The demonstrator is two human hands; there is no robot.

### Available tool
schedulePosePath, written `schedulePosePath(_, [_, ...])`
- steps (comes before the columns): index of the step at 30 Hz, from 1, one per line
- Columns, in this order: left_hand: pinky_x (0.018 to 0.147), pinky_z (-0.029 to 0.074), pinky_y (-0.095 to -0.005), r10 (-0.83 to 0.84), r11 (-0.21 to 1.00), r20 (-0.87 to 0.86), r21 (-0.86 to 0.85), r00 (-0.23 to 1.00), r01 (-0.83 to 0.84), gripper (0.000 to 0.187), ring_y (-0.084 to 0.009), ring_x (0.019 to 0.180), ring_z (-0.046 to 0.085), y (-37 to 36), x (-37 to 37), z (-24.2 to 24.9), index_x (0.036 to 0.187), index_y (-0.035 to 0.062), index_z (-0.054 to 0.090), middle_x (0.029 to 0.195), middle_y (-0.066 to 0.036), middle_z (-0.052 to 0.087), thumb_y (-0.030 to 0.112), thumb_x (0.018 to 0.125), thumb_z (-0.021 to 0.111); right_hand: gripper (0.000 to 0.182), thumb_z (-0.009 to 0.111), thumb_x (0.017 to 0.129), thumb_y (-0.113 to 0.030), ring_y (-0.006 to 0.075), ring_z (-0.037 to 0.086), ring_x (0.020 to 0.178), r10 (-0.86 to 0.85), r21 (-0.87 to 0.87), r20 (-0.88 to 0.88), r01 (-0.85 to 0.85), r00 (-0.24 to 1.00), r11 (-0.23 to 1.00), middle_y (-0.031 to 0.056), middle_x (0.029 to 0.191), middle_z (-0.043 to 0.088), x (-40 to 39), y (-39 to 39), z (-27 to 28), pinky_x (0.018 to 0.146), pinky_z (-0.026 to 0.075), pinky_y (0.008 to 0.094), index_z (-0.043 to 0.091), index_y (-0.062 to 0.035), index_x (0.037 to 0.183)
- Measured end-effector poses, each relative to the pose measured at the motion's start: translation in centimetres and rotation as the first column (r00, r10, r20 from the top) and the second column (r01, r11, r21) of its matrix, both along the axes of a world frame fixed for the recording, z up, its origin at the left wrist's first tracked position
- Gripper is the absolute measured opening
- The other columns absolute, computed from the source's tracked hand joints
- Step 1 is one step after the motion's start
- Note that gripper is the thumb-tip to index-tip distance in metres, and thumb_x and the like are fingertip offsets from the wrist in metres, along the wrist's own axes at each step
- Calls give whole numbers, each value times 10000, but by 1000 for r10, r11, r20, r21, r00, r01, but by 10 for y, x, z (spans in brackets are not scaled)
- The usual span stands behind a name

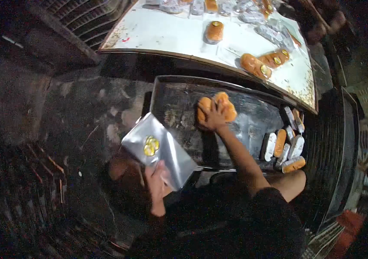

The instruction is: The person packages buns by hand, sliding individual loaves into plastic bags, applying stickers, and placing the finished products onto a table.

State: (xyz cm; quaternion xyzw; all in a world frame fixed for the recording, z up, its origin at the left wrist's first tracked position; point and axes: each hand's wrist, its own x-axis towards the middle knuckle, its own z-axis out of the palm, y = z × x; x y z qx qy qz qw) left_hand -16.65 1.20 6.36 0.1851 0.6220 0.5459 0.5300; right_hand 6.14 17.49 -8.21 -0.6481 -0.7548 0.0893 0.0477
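My left hand grips the lower edge of a shiny plastic bread bag with yellow round print on it. The bag looks flat and is tilted beside the tray's left end. Over on the dark metal tray, my right hand is wrapped over golden bread rolls, its fingers spread across and between them. The palm hides part of the rolls, so their exact number is hard to tell.
Several bagged breads lie at the tray's right end. Beyond the tray, a white table holds more bagged bread. Another person's hand shows at the upper right. Dark racks stand at upper left.
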Motion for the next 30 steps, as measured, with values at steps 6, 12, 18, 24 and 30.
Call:
schedulePosePath(6, [556,393,-212,-453,891,8,39,891,453,199,-77,632,483,39,59,-29,922,13,540,739,14,518,151,781,565,665,423,774,-520,350,136,1243,-159,-153,-712,70,684,986,215,1318,215,84,-103,40,992,110,475,322,-70,1253])
schedulePosePath(12, [828,385,-380,-272,813,-877,12,397,583,638,-338,999,471,47,135,-93,1223,-31,261,1094,-249,455,219,733,584,479,671,661,-246,314,570,825,-515,-467,-637,244,573,850,219,847,582,47,-128,-5,754,428,354,499,41,1002])
schedulePosePath(18, [753,436,-412,-643,268,-728,-504,-237,821,455,-347,880,540,-7,130,-119,1034,-34,499,955,-244,539,210,675,636,508,611,712,-218,370,500,799,-340,63,-580,457,740,887,256,903,512,45,-165,-13,699,389,409,408,67,1080])
schedulePosePath(24, [624,466,-387,-612,216,-733,-516,-297,829,165,-308,690,585,13,105,-93,765,33,610,719,-177,587,171,674,615,264,581,767,-229,198,539,599,-485,-560,-714,4,505,829,104,641,543,38,-231,77,581,429,327,473,12,749])
schedulePosePath(30, [571,440,-309,-738,498,-536,-21,410,867,149,-205,632,573,-3,126,-55,752,16,604,688,-112,578,135,667,633,220,466,833,-236,151,525,470,-374,-87,-660,427,652,900,59,594,540,11,-229,76,399,375,253,491,-22,793])
